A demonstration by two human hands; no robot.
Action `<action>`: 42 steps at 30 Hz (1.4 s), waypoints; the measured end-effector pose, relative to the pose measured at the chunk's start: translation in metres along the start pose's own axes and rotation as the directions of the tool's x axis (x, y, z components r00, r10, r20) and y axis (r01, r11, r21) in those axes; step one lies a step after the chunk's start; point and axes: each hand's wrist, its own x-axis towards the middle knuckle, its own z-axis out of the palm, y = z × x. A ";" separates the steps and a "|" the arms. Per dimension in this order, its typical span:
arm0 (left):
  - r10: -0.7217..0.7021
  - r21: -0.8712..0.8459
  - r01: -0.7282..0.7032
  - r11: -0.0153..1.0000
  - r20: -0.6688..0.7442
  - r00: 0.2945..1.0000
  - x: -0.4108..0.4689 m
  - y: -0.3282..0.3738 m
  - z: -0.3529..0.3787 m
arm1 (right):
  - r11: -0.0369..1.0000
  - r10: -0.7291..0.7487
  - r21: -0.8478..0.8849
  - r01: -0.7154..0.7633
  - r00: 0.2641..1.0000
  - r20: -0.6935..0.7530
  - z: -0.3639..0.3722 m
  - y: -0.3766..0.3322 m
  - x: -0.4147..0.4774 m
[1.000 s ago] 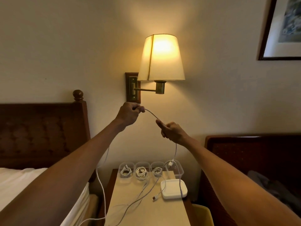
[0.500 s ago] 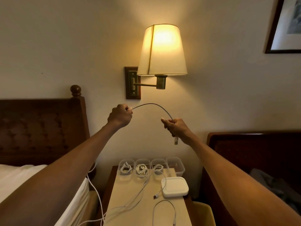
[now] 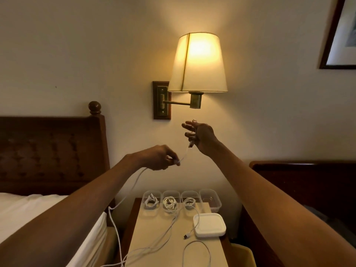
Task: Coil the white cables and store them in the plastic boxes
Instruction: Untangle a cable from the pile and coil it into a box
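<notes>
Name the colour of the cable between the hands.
White; the thin white cable shows best in the head view.

The left hand [image 3: 158, 158] has dropped close beneath the right hand [image 3: 200, 137], shrinking the white cable [image 3: 185, 153] arch to a short span.

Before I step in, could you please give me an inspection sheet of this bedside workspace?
Surface: beige nightstand top, partly covered by cables.
Job's things: four plastic boxes along the back; three hold coiled cables, the rightmost box looks empty.
Clutter: flat white object in front of the boxes; yellow item below the nightstand's right corner.
Grippers: left hand pinches the white cable; right hand holds its plug end, upper fingers spread.
Cables: the white cable trails down beside the bedding; loose cables lie across the top.
Surroundings: lit wall lamp, wooden headboard, framed picture.
</notes>
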 end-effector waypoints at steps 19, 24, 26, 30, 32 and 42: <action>0.281 0.164 -0.234 0.958 -0.388 0.878 -0.031 0.016 -0.085 | 0.937 0.287 -0.298 -0.181 0.887 0.363 0.023 0.030 -0.012; 0.246 0.088 -0.237 0.968 -0.542 0.804 -0.020 -0.009 -0.085 | 0.961 0.264 -0.189 -0.203 0.877 0.401 0.026 0.026 -0.019; 0.232 0.074 -0.235 0.969 -0.591 0.772 -0.015 -0.016 -0.080 | 0.962 0.270 -0.148 -0.228 0.869 0.415 0.029 0.022 -0.018; 0.174 0.007 -0.225 0.974 -0.662 0.729 -0.008 -0.026 -0.071 | 0.959 0.282 -0.149 -0.242 0.869 0.407 0.034 0.017 -0.021; 0.114 -0.035 -0.183 0.983 -0.659 0.743 -0.007 -0.032 -0.065 | 0.972 0.233 -0.105 -0.208 0.885 0.404 0.033 0.012 -0.023; -0.079 -0.313 0.040 0.949 -0.112 0.991 -0.013 -0.029 -0.007 | 0.990 0.070 0.095 -0.104 0.947 0.314 0.029 -0.002 -0.011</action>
